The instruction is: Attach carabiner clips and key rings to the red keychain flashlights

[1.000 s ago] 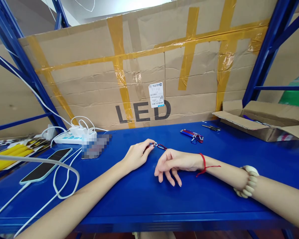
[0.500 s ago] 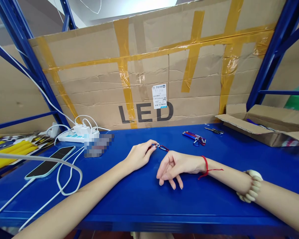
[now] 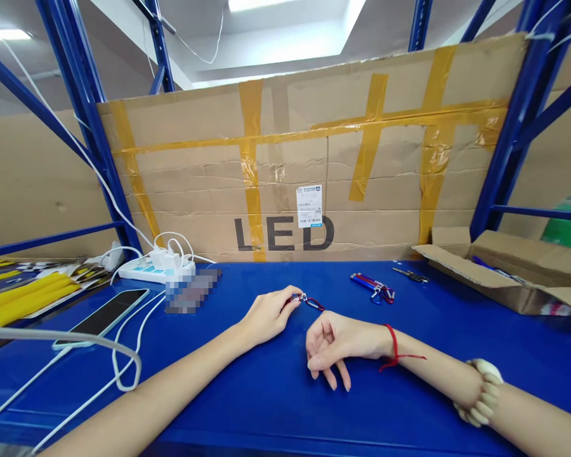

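Observation:
Near the middle of the blue tabletop (image 3: 247,406), my left hand (image 3: 270,315) pinches a small red keychain with a carabiner clip (image 3: 315,304). Its silver joint and red loop stick out to the right of my fingertips; the rest is covered by the fingers. My right hand (image 3: 345,343) hovers or rests just below and right of the clip, fingers loosely bent and apart, with nothing visible in it. Farther right lie blue and red keychains with carabiner clips (image 3: 372,288), untouched by either hand.
Behind the table stands a taped cardboard sheet (image 3: 209,184). Keys (image 3: 410,274) and an open cardboard box (image 3: 497,289) are at right. On the left are a phone (image 3: 107,314), white cables and a power strip (image 3: 145,270). Blue rack posts (image 3: 504,146) flank the table.
The camera view has tilted upward, so everything sits lower in the picture. My left hand keeps its pinch on the keychain; the right hand's fingers have curled slightly.

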### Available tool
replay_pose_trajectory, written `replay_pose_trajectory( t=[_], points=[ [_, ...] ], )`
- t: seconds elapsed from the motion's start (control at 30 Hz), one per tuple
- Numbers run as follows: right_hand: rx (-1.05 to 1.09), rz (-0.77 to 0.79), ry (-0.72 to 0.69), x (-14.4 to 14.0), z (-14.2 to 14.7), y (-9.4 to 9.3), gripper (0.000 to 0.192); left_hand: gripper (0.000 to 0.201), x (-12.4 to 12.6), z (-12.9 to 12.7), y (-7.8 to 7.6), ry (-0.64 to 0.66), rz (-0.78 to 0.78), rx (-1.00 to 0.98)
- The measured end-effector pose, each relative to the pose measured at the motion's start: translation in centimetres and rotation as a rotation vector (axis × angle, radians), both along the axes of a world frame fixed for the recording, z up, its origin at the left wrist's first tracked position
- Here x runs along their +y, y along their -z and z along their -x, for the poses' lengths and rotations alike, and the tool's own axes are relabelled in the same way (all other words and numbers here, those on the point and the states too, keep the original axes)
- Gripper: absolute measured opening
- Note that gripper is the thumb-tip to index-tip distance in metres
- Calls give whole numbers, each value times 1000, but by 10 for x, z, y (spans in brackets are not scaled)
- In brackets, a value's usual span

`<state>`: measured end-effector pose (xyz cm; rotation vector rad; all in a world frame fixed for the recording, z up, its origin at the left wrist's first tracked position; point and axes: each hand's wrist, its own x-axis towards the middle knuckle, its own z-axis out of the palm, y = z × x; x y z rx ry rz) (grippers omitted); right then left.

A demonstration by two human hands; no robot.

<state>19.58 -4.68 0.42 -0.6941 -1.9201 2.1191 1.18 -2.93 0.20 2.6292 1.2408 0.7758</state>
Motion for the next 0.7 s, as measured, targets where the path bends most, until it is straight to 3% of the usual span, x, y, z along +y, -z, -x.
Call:
replay_pose_trajectory(
  t=[0.2, 0.33, 0.5, 0.7],
  points=[
    [-19, -95, 119, 0, 4, 1, 39, 22, 0, 0, 0, 2, -23, -23],
    [22, -222, 370, 5, 6, 3, 50, 20, -3, -1, -3, -38, -21, -16],
    [79, -340, 639, 14, 3, 4, 40, 18, -3, -3, -3, -27, 8, -2],
    [33, -443, 695, 19, 3, 12, 34, 18, -1, -4, -1, -23, 19, 8]
  ],
)
